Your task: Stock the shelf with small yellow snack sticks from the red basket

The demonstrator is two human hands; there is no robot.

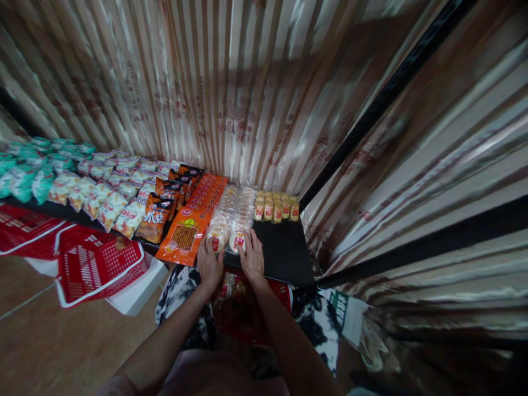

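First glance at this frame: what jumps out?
The striped, shiny curtain fills the whole background. Below it, rows of snack packets run along a black shelf: green packets far left, orange packets in the middle, small yellow packets at the back right. At the shelf's front edge, the left hand and right hand rest on clear-wrapped round cakes; a red basket sits lower left.

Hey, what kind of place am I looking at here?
Probably a small shop or a snack stall. A black shelf carries neat rows of packaged snacks, such as orange packets and clear-wrapped round cakes. Red shopping baskets sit on the floor nearby. Both hands rest on the front cakes.
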